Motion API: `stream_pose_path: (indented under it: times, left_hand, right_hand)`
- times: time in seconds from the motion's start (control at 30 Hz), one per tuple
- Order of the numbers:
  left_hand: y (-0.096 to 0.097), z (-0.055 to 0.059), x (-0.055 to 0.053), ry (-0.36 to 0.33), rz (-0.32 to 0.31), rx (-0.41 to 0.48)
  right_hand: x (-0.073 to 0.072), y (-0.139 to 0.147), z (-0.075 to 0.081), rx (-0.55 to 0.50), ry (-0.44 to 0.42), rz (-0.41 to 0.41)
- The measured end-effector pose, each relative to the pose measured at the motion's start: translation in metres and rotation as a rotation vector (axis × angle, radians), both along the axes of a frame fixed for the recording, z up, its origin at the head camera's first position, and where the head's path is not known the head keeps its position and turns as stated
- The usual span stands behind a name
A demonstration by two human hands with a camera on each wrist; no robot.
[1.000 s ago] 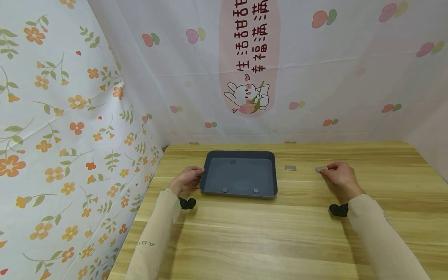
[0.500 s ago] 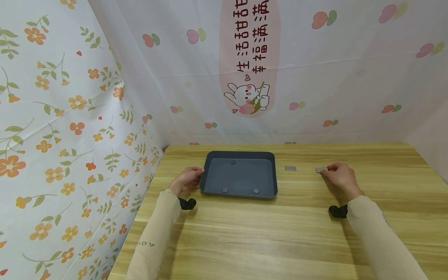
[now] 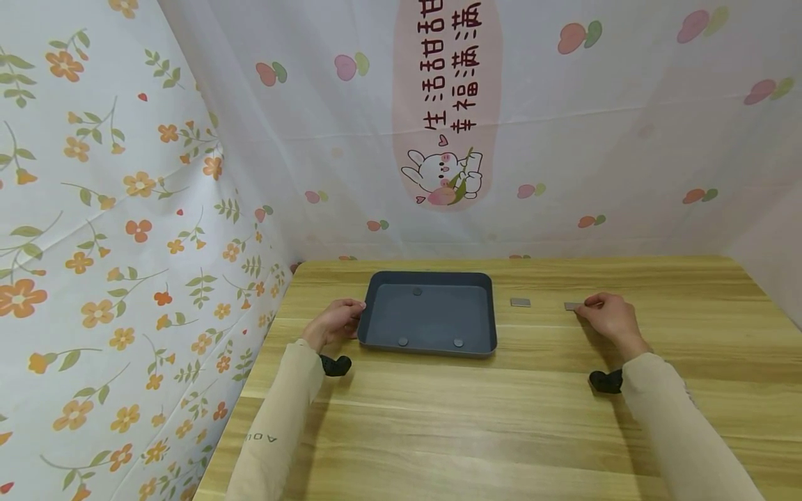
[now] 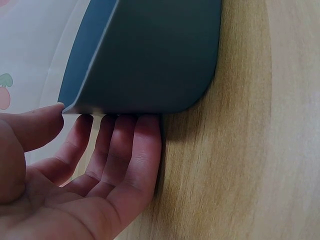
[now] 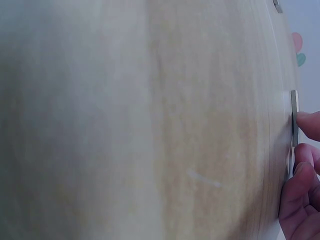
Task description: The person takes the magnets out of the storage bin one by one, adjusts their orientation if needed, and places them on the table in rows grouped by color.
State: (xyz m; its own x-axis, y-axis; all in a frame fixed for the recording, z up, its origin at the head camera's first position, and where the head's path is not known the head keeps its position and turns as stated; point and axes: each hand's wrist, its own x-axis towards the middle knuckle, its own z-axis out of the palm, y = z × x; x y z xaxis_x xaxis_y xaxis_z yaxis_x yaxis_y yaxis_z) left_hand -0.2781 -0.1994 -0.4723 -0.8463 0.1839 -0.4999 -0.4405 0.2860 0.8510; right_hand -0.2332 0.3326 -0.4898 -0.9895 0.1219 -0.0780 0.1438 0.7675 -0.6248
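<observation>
In the head view, a dark grey rectangular tray (image 3: 431,316) lies on the wooden table with three small round grey discs on its floor. At its left end my left hand (image 3: 333,320) holds the wall. The left wrist view shows that thumb at the rim and the fingertips against the outer side of the tray (image 4: 155,60). To the right, my right hand (image 3: 609,316) pinches a small flat grey rectangular piece (image 3: 572,305) at the table surface. Beside the fingers in the right wrist view, this thin piece (image 5: 294,115) shows edge-on.
A second small grey rectangular piece (image 3: 520,303) lies between the tray and my right hand. Behind the wooden table (image 3: 451,431) hangs a printed white cloth (image 3: 626,153). A flowered cloth (image 3: 125,250) hangs along the left side.
</observation>
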Motion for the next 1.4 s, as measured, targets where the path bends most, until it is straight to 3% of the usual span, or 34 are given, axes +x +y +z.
stream_pose_path:
  times: [0.6, 0.9, 1.23, 1.4]
  left_hand:
    - [-0.002, -0.001, 0.001, 0.004, -0.009, -0.001]
    - [-0.002, -0.002, -0.002, 0.008, -0.016, 0.003]
    - [0.0, -0.001, -0.002, 0.004, 0.0, -0.008]
    - [-0.001, -0.002, -0.002, 0.009, -0.008, -0.003]
  right_hand:
    - [0.001, 0.001, 0.001, -0.031, -0.014, -0.016]
    - [0.001, -0.001, 0.009, -0.111, -0.03, -0.015]
    - [-0.004, -0.018, 0.023, -0.178, -0.027, 0.057]
    - [-0.008, -0.033, 0.033, -0.181, 0.03, 0.103]
